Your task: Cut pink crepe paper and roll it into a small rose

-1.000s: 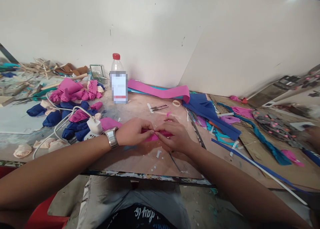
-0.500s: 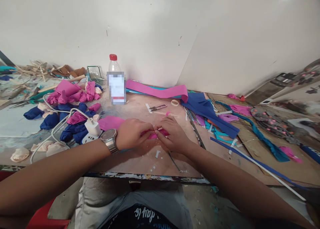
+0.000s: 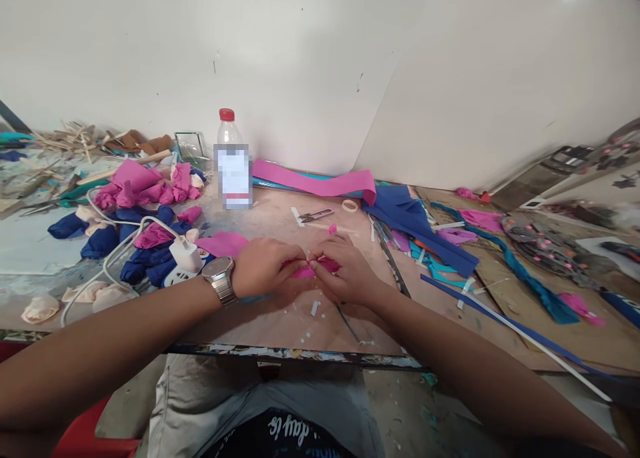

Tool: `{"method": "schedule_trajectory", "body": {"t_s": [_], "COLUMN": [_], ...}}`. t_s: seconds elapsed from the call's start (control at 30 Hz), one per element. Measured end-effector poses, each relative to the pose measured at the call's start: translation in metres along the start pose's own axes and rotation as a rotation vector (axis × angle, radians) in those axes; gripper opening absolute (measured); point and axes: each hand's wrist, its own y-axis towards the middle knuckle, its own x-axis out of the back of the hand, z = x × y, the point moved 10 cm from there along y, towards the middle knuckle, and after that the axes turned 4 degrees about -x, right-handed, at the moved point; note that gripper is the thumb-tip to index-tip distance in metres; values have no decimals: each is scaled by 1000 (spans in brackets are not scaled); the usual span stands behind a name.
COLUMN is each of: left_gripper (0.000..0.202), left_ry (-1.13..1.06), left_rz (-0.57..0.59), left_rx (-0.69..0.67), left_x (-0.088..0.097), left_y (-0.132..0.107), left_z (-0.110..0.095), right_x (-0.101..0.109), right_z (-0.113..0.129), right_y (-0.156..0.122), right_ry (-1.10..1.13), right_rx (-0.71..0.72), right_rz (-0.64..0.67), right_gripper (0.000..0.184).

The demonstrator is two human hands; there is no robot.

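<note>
Over the worktop [image 3: 285, 330], left hand [image 3: 264, 266] and right hand [image 3: 347, 269] pinch pink material [image 3: 303, 272]; snips [image 3: 317, 215] and beige ring [image 3: 350, 211] lie beyond.

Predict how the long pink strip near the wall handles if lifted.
The pink strip is likely floppy: it waves along its length and bends down at its right end. Probably light too, since its edge looks thin.

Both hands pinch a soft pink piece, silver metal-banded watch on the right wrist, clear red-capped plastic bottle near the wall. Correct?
One slip: the silver metal-banded watch is on the left wrist, as the head view shows. The rest holds: left hand and right hand pinch the soft pink piece, and the clear red-capped plastic bottle stands near the wall.
</note>
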Motion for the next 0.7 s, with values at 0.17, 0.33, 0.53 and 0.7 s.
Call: {"method": "schedule_trajectory", "body": {"t_s": [0.17,0.33,0.53,0.7], "left_gripper": [25,27,30,32], "left_ry": [-41,-42,-106,-113], "left_rz": [9,34,61,80], "left_rx": [15,34,49,78], "left_x": [1,-1,-1,-5], "left_y": [0,0,0,1], "left_z": [-1,1,0,6], "right_x": [2,1,0,-1], "right_z": [0,-2,-1,-3], "right_y": [0,0,1,0], "right_ry": [9,12,-14,7], "right_rx": [-14,-15,9,-10], "right_rz": [-12,-7,1,41], "right_gripper": [8,4,8,5]}}
